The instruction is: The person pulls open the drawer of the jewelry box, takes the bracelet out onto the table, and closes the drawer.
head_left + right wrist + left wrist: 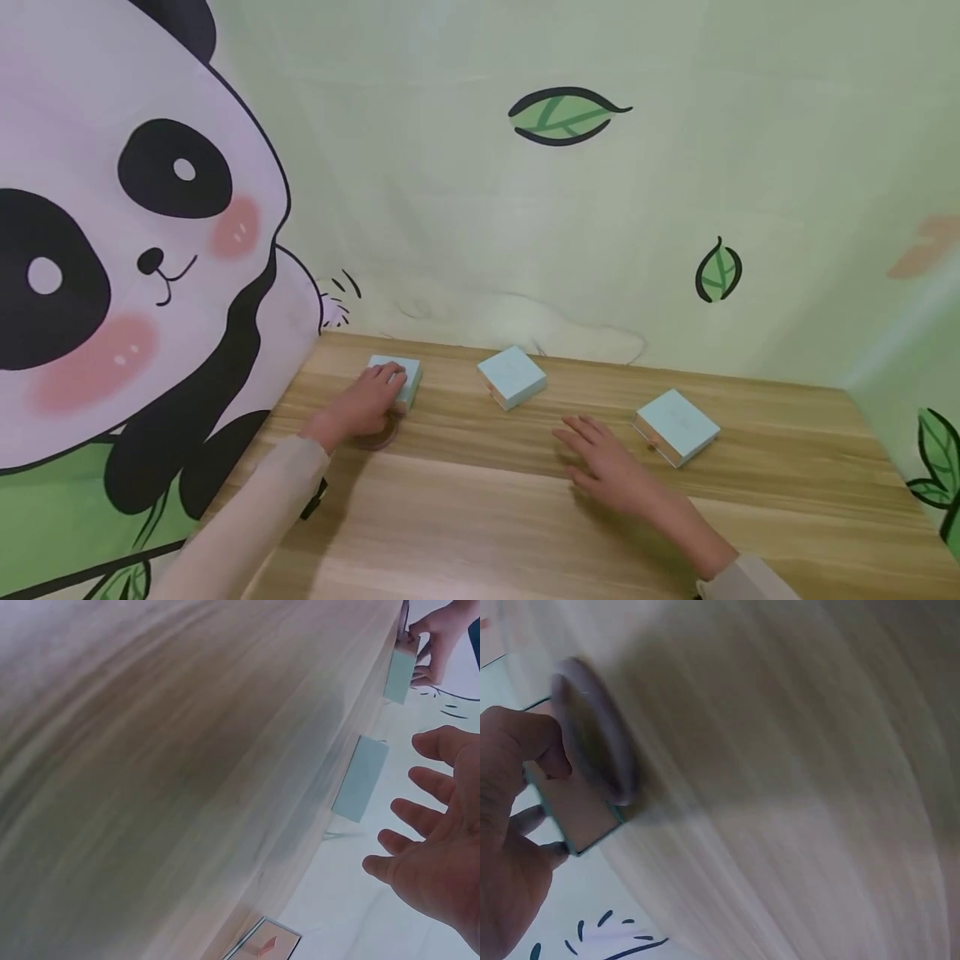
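Observation:
At the left of the table, my left hand (pixel 365 402) grips a small light blue box (pixel 412 372) with a brown end. In the left wrist view its curled thumb lies against that brown end (pixel 585 810) and other fingertips touch the box's side. A purple-grey bangle (pixel 621 735) is close by, in front of the brown end; whether the hand touches it I cannot tell. My right hand (pixel 607 467) hovers over the table with fingers spread and holds nothing. It is nearest the right-hand light blue box (pixel 677 422), which has a small tab on its brown end.
Between the hands, toward the back, sits another light blue box (pixel 512 372). The wooden table (pixel 450 533) meets a pale green backdrop (pixel 420 192) with leaf drawings behind it. A large panda picture (pixel 247 167) covers the left side.

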`<act>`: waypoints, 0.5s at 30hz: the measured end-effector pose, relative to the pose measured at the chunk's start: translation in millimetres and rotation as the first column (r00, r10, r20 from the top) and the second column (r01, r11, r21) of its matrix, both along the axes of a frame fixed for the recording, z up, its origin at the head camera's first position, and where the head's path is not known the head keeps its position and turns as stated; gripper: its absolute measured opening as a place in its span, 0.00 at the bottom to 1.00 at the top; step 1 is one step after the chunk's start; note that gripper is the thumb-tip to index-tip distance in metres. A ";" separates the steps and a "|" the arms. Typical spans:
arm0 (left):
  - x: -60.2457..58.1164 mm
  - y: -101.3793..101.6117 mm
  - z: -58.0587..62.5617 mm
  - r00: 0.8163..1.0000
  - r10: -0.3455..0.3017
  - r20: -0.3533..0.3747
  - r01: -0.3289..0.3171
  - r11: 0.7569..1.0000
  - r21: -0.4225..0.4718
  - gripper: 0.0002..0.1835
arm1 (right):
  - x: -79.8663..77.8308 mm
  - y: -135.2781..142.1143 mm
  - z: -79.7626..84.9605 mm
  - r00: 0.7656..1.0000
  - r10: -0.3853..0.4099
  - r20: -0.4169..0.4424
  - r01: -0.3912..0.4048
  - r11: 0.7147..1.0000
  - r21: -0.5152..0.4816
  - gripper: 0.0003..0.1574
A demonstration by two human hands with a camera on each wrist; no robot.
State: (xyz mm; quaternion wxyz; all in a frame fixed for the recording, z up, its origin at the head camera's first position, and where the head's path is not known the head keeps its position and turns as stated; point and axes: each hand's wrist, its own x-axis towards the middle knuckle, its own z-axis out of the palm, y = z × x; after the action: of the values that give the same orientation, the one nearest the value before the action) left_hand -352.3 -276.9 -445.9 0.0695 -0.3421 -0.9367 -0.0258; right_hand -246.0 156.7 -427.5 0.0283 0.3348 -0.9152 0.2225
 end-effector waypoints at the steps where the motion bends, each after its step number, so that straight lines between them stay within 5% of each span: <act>1: -0.4 1.5 2.8 1.000 0.015 0.009 -0.014 1.000 -0.004 0.29 | -0.5 0.1 0.3 1.000 0.003 -0.008 -0.003 1.000 -0.001 0.35; 8: 10.9 40.3 28.8 0.983 0.168 0.073 -0.162 0.983 -0.081 0.21 | 0.4 1.5 1.3 1.000 0.021 -0.019 -0.021 1.000 0.006 0.35; 15: 26.5 105.2 28.9 0.997 0.043 0.058 -0.045 0.998 0.035 0.17 | -1.5 3.8 4.5 0.999 0.026 -0.044 -0.025 0.999 0.031 0.34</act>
State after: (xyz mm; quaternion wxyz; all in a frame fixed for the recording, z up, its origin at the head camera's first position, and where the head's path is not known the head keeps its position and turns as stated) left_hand -325.9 -171.7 -417.1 0.0496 -0.3192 -0.9450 -0.0510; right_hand -247.6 160.5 -423.0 0.0407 0.3516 -0.9133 0.2014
